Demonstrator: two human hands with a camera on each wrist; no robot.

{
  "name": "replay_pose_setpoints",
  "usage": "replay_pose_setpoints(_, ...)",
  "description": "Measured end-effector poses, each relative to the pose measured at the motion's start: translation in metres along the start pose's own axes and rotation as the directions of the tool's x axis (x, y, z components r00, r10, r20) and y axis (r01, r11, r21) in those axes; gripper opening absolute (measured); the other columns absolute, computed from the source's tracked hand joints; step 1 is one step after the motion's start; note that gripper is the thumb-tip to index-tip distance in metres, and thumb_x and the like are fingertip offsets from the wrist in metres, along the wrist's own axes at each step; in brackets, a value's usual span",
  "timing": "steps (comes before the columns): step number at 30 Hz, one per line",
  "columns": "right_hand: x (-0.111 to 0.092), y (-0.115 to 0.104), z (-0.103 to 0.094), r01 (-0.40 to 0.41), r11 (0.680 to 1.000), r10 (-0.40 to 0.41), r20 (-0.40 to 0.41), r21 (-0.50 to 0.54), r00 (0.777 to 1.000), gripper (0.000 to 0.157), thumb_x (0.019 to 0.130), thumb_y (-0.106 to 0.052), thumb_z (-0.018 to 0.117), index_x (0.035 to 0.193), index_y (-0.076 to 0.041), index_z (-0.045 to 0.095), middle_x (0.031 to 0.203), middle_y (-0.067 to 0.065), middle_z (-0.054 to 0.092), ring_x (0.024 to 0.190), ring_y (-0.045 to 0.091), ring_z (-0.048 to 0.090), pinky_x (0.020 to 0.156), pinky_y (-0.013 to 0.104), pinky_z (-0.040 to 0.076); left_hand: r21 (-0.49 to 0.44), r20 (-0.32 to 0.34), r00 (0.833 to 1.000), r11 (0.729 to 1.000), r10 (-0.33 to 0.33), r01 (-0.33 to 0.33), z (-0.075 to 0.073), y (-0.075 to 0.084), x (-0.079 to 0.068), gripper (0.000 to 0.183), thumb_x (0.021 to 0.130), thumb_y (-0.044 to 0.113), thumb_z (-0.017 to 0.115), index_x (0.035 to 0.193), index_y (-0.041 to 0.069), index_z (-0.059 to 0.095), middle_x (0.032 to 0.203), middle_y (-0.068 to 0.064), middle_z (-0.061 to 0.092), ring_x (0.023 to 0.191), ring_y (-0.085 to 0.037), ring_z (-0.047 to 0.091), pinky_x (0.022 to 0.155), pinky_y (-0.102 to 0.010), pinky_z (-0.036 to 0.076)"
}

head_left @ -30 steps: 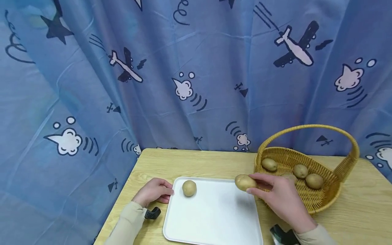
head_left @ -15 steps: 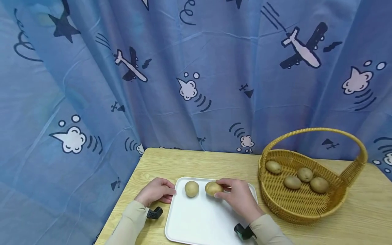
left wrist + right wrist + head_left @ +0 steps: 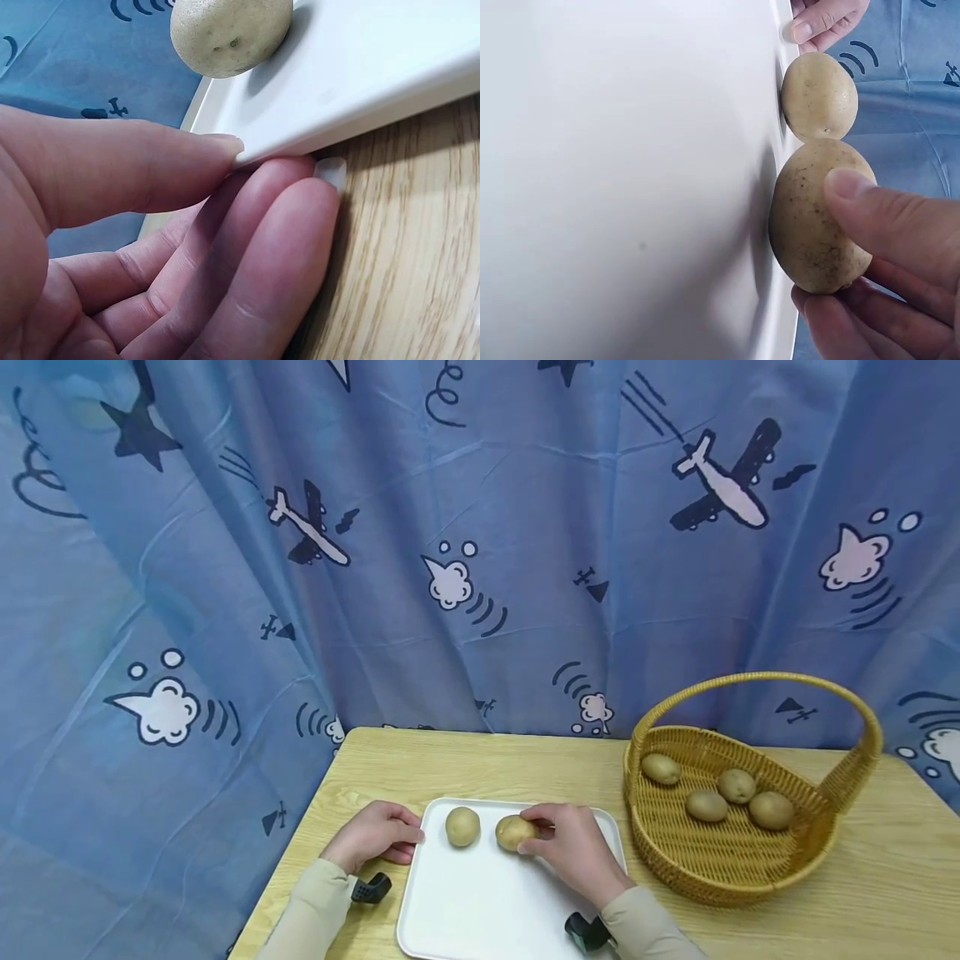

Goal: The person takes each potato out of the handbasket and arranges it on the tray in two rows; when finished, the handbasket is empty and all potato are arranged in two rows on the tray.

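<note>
In the head view a white tray (image 3: 480, 902) lies on the wooden table, and one potato (image 3: 462, 827) sits near its far left corner. My left hand (image 3: 378, 837) pinches the tray's left rim; the left wrist view shows the thumb (image 3: 150, 169) at the rim's top and the fingers curled against its side. Beside the first potato, my right hand (image 3: 573, 847) grips a second potato (image 3: 814, 217) between thumb and fingers. This potato is at the tray's surface or just over it; I cannot tell if it touches. The two potatoes stand close together.
To the tray's right stands a woven basket (image 3: 720, 881) with a tall arched handle. Several potatoes (image 3: 771, 810) lie inside it. A blue patterned curtain (image 3: 525, 568) hangs behind the table's (image 3: 885, 877) far edge.
My right hand has carried a potato leftward from beside the basket to the tray, next to the other potato, then stayed there. The left hand has kept its place at the rim.
</note>
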State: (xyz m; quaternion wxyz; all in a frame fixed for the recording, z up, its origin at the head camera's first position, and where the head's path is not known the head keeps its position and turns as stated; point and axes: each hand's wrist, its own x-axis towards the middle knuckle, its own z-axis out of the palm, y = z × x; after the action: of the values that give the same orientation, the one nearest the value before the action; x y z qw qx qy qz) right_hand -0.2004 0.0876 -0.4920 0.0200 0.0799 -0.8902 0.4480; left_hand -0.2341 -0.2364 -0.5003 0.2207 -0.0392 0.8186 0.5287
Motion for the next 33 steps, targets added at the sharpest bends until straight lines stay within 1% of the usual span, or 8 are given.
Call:
replay_pose_setpoints(5, -0.001, 0.001, 0.001, -0.005, 1.0, 0.005, -0.009, -0.015, 1.0, 0.036, 0.075, -0.009, 0.097, 0.109, -0.013, 0.084, 0.109, 0.004, 0.083, 0.094, 0.012, 0.077, 0.083, 0.03, 0.067, -0.002, 0.0, 1.0, 1.0, 0.002, -0.002, 0.0, 0.0, -0.001, 0.024, 0.098, 0.014, 0.077, 0.116, -0.002, 0.074, 0.09, -0.01, 0.073, 0.073, -0.013, 0.071, 0.069, -0.028, 0.068)
replay_pose_setpoints(10, -0.001, 0.002, 0.002, -0.004, 1.0, 0.004, -0.012, -0.002, 1.0, 0.037, 0.074, -0.009, 0.097, 0.109, -0.013, 0.084, 0.108, 0.005, 0.083, 0.094, 0.012, 0.077, 0.084, 0.032, 0.067, -0.006, 0.001, 1.0, 1.0, 0.006, -0.006, 0.001, 0.0, -0.001, 0.024, 0.099, 0.014, 0.077, 0.116, -0.002, 0.074, 0.089, -0.01, 0.073, 0.072, -0.013, 0.071, 0.069, -0.027, 0.067)
replay_pose_setpoints(16, 0.0, 0.002, 0.002, 0.006, 0.999, -0.006, -0.013, -0.037, 1.0, 0.037, 0.075, -0.01, 0.097, 0.109, -0.015, 0.084, 0.108, 0.0, 0.082, 0.092, 0.009, 0.072, 0.085, 0.034, 0.066, 0.007, -0.002, 1.0, 1.0, 0.008, -0.008, 0.001, 0.0, -0.002, 0.025, 0.099, 0.015, 0.077, 0.118, -0.002, 0.074, 0.091, -0.011, 0.074, 0.073, -0.014, 0.071, 0.069, -0.029, 0.068)
replay_pose_setpoints(22, -0.001, 0.001, -0.003, 0.011, 0.998, -0.012, -0.017, -0.062, 1.0, 0.036, 0.076, -0.01, 0.097, 0.109, -0.015, 0.084, 0.107, -0.001, 0.082, 0.091, 0.009, 0.071, 0.084, 0.035, 0.065, 0.006, 0.018, 1.0, 1.0, 0.019, -0.019, 0.003, 0.003, 0.0, 0.026, 0.099, 0.015, 0.077, 0.118, -0.002, 0.074, 0.092, -0.011, 0.074, 0.074, -0.014, 0.072, 0.07, -0.029, 0.068)
replay_pose_setpoints(25, -0.002, -0.002, -0.006, 0.011, 0.998, -0.012, -0.015, -0.067, 1.0, 0.036, 0.077, -0.011, 0.097, 0.11, -0.014, 0.083, 0.109, 0.001, 0.081, 0.094, 0.012, 0.073, 0.087, 0.036, 0.066, 0.006, 0.017, 1.0, 1.0, 0.02, -0.02, 0.003, 0.003, 0.001, 0.025, 0.099, 0.015, 0.077, 0.117, -0.002, 0.074, 0.092, -0.011, 0.074, 0.074, -0.014, 0.071, 0.07, -0.029, 0.068)
replay_pose_setpoints(28, -0.006, -0.006, -0.012, 0.018, 0.998, -0.019, -0.011, -0.054, 1.0, 0.036, 0.079, -0.013, 0.096, 0.112, -0.013, 0.083, 0.113, 0.003, 0.081, 0.101, 0.019, 0.076, 0.092, 0.04, 0.067, 0.009, 0.011, 1.0, 1.0, 0.015, -0.015, 0.002, 0.002, 0.001, 0.025, 0.099, 0.015, 0.077, 0.117, -0.002, 0.073, 0.092, -0.011, 0.073, 0.074, -0.014, 0.071, 0.07, -0.029, 0.068)
replay_pose_setpoints(31, -0.015, -0.009, -0.024, 0.059, 0.998, -0.06, -0.006, -0.037, 0.998, 0.035, 0.082, -0.014, 0.095, 0.115, -0.011, 0.082, 0.116, 0.004, 0.081, 0.106, 0.024, 0.077, 0.096, 0.04, 0.067, 0.009, 0.01, 1.0, 1.0, 0.009, -0.009, 0.001, 0.0, -0.001, 0.026, 0.099, 0.015, 0.077, 0.118, -0.002, 0.072, 0.092, -0.01, 0.073, 0.075, -0.014, 0.071, 0.07, -0.029, 0.068)
replay_pose_setpoints(33, -0.024, -0.009, -0.038, 0.104, 0.994, -0.104, -0.006, -0.042, 0.995, 0.034, 0.084, -0.015, 0.093, 0.115, -0.011, 0.082, 0.116, 0.003, 0.08, 0.107, 0.025, 0.077, 0.095, 0.038, 0.067, 0.008, 0.011, 1.0, 1.0, 0.006, -0.006, 0.0, -0.001, -0.003, 0.027, 0.099, 0.016, 0.077, 0.118, -0.002, 0.072, 0.092, -0.01, 0.072, 0.076, -0.015, 0.071, 0.071, -0.03, 0.068)
